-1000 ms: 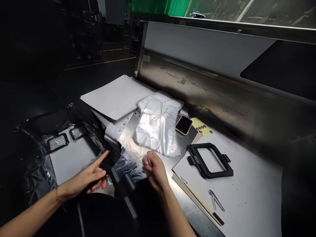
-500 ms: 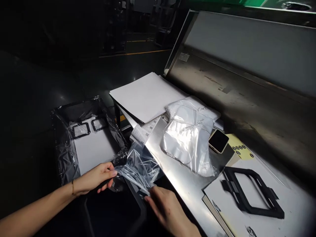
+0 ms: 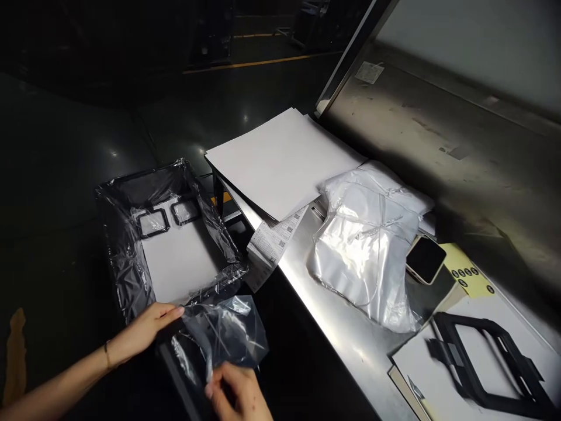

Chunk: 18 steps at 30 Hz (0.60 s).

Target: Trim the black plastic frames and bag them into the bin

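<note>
A black bin (image 3: 127,257) lined with clear plastic stands on the floor beside the table (image 3: 324,310). Inside it lie a white sheet (image 3: 182,266) and two small black frames (image 3: 153,223). The left hand (image 3: 146,330) grips the bin's near rim. The right hand (image 3: 236,393) pinches a small clear bag (image 3: 228,333), held up just in front of the bin. Dark open floor lies all around the bin.

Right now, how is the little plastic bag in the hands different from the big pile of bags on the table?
The small clear bag is a single one, held up between both hands; the stack of plastic bags is many, lying flat on the steel table. The small clear bag looks see-through and dark; the stack looks milky white. Both are crinkly plastic.
</note>
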### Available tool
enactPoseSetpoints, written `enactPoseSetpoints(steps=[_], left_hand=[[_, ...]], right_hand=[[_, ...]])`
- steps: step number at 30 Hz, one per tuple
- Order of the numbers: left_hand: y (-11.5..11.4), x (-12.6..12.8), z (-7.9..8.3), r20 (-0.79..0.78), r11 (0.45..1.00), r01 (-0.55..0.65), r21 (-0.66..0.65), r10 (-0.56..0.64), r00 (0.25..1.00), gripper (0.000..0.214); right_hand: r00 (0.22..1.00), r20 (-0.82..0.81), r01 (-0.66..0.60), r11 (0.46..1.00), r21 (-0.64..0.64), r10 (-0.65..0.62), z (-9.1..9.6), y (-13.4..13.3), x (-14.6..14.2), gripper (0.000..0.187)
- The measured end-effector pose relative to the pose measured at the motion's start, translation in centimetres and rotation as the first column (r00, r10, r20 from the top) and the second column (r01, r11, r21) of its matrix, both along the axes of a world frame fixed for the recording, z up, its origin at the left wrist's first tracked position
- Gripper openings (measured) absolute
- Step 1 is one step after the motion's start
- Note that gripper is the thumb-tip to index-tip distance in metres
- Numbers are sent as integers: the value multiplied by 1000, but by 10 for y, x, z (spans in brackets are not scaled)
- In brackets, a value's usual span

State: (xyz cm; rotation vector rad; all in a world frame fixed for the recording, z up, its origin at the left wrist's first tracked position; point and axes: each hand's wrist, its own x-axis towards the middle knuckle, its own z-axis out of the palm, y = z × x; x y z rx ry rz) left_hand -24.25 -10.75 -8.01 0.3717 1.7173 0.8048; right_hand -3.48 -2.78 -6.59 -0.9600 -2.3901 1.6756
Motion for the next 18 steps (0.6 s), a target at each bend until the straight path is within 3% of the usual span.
enactPoseSetpoints(steps=[4,10,12,15,17,18], left_hand=[[8,-15,2,20,997,-73,-30,74,997,34],[7,-31,34,242,949,-314,-36,313,918,20],[1,-27,36,420,930,-358,-80,357,834,32],[5,-16,18,703,902,-396,-172,395,592,69],[16,-11,-4,785,846,-491,-210,445,431,65],[23,-10,-16,802,815,-534,-223,465,374,53]], right_hand=[[995,24,99,994,40,-100,3,39,-18,19],[991,-105,94,992,79,-86,26,82,-44,17],[985,-161,68,995,78,-55,37,80,-53,16],[964,-265,26,999,40,-15,37,58,-69,11],[930,-368,-9,1000,-11,4,23,36,-80,10],[914,-405,-50,998,-29,34,13,25,-85,13]])
